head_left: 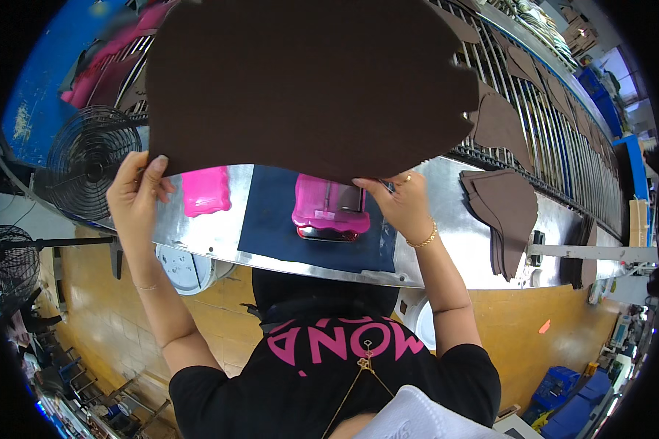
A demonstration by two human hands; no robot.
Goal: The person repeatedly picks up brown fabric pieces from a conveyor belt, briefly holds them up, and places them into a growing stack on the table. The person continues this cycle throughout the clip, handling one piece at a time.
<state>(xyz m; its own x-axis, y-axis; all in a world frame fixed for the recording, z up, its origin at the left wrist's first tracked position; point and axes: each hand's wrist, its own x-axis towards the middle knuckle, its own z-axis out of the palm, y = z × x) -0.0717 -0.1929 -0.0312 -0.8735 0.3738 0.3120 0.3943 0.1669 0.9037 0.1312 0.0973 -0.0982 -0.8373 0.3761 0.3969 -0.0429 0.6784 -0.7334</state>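
both hands, left hand [135,194] and right hand [399,201], fingers pinching a brown leather sheet [307,80] above pink boxes [329,208].

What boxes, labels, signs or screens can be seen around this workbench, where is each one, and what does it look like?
Cardboard boxes: far top right, beyond the roller conveyor, brown and blocky.
Blue crate: on the floor at lower right, open plastic box.
Orange tag: small bright scrap on the tan floor at right.
Shirt print: pink lettering on a black top, bottom centre.
No screens show clearly.
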